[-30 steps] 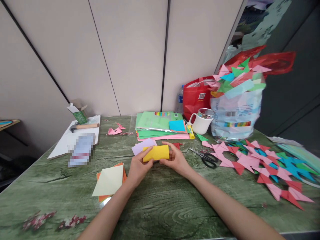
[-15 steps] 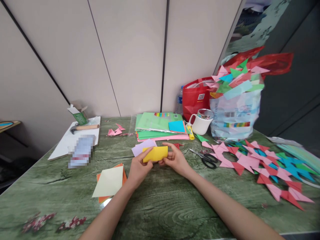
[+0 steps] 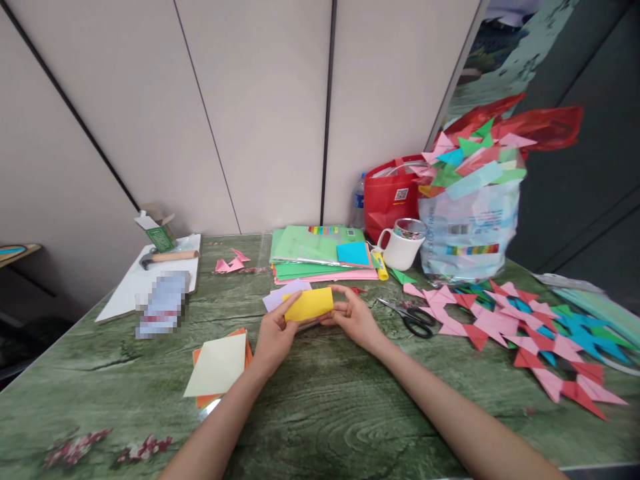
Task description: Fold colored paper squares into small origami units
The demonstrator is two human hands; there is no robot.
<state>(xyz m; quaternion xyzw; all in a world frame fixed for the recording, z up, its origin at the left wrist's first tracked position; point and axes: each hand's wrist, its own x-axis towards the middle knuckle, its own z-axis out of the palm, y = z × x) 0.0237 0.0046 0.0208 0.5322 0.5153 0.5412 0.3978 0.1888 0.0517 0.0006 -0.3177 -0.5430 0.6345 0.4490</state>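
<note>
Both bare forearms reach forward and converge toward 12 o'clock, the left arm entering from about 7 o'clock and the right from about 5 o'clock. The left hand is turned with its back toward the camera, its thumb raised toward 1 o'clock and its fingers curled in a pinch. The right hand sits just beside it at 3 o'clock, wrist straight, its fingers bent and pointing toward 9 o'clock, closed in a light pinch facing the left hand.
</note>
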